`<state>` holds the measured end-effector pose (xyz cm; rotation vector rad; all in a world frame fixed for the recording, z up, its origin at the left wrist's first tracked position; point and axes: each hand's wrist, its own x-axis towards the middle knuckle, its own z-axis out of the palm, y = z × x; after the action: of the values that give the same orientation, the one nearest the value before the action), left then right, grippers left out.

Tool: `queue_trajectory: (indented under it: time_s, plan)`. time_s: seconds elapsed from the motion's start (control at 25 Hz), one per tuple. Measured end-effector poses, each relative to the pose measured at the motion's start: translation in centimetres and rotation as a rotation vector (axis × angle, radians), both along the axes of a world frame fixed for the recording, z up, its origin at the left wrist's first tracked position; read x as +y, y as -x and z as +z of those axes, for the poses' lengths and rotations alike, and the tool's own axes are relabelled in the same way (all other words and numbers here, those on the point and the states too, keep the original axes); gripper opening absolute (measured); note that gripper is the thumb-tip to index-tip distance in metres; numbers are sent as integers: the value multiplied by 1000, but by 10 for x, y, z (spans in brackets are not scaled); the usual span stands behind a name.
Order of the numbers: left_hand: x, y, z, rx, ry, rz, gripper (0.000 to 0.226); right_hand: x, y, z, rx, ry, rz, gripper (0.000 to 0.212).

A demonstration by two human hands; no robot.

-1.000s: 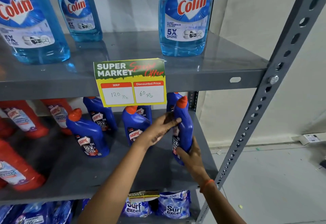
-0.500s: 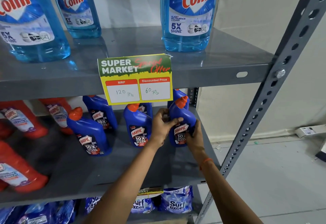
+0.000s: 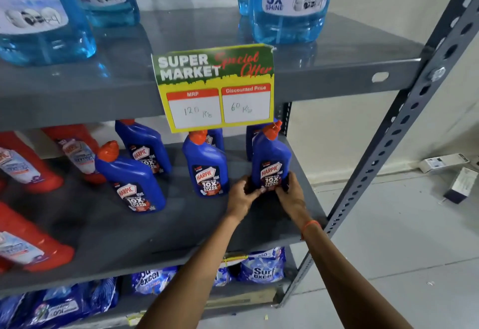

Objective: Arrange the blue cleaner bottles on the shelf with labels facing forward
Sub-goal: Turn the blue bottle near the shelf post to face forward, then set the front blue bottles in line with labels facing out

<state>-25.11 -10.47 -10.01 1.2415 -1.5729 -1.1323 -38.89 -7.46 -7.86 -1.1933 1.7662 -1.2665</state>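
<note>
A blue Harpic bottle (image 3: 270, 157) with an orange cap stands upright at the right end of the grey middle shelf (image 3: 160, 227), its label facing me. My left hand (image 3: 241, 196) grips its base from the left and my right hand (image 3: 291, 194) from the right. Three more blue bottles stand with labels forward: one in the middle (image 3: 206, 163), one front left (image 3: 129, 176), one further back (image 3: 143, 144). Two other blue bottles are partly hidden behind the front row.
Red cleaner bottles (image 3: 23, 163) fill the shelf's left side. A price sign (image 3: 215, 87) hangs from the upper shelf, which holds large light-blue Colin bottles (image 3: 287, 5). Detergent packs (image 3: 261, 266) lie below. A perforated upright (image 3: 383, 152) stands right, with boxes (image 3: 443, 164) on the floor.
The bottle was held tilted with its label sideways; it has been turned label-forward and set upright on the shelf. Both hands slid down to its base.
</note>
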Motion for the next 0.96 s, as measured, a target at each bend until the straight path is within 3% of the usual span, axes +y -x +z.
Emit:
queue_trajectory:
  time_s: [0.2,0.52,0.96]
  plan:
    - [30,2,-4,-151,-14,1,40,39,-6,3,19,-66,-50,29]
    - [90,5,-9,-136,24,51,44,93,-8,7,-14,-78,-127,33]
    - [103,9,4,-133,1,81,43,97,-13,12,-15,-110,-135,25]
